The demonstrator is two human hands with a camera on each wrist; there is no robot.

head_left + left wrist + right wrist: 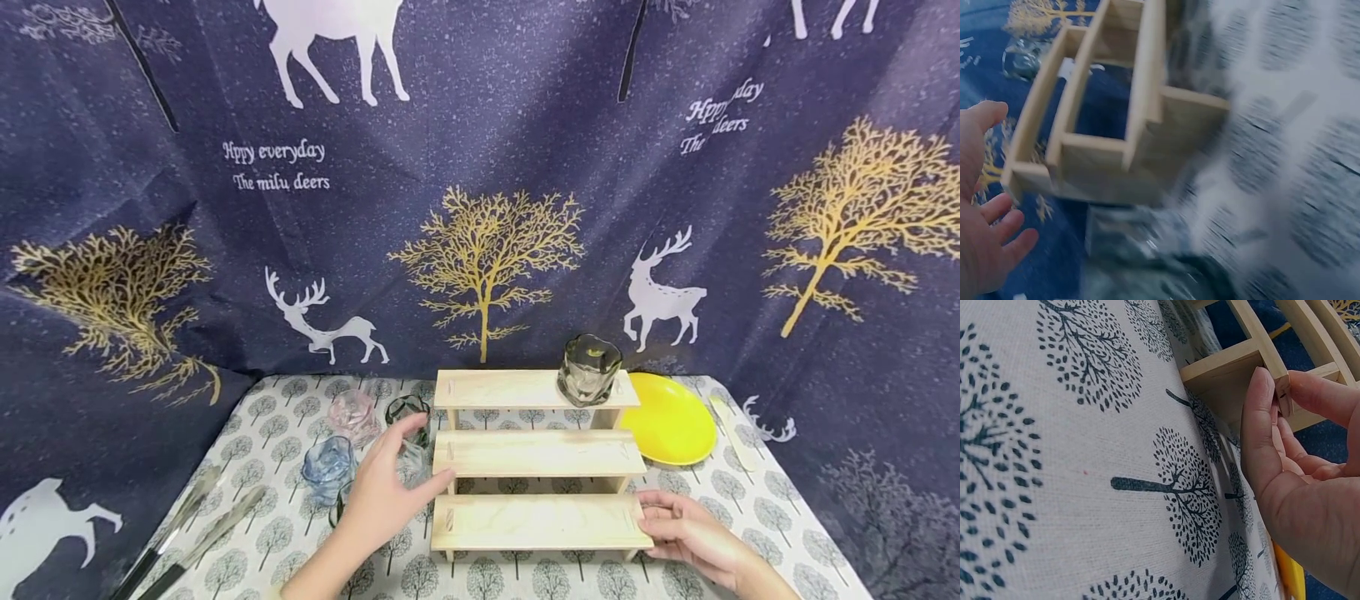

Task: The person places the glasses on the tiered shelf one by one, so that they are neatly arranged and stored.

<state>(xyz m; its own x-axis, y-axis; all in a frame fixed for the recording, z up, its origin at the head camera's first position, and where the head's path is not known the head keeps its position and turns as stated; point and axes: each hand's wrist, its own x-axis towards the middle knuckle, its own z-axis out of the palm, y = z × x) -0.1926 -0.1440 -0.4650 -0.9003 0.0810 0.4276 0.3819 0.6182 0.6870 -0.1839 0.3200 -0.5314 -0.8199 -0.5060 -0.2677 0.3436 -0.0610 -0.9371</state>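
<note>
A three-tier wooden step rack [542, 521] stands on the patterned tablecloth. At its right end, my right hand [686, 533] pinches the edge of the lowest shelf; the right wrist view shows thumb and fingertips [1262, 384] on that corner. My left hand [386, 492] is spread beside the rack's left end, thumb near the middle and lowest shelves, holding nothing. A smoky grey glass [590, 371] sits on the top shelf towards the right. Around the left hand stand a pink glass [352, 415], a blue glass [327, 468], a dark glass [407, 407] and a clear glass [412, 458], partly hidden.
Right of the rack lies a yellow plate [671, 425], with a pale, slim utensil [733, 433] beyond it. Two long black-handled utensils [217, 529] lie at the left front. Behind the table hangs a dark blue cloth [510, 150] printed with deer and trees.
</note>
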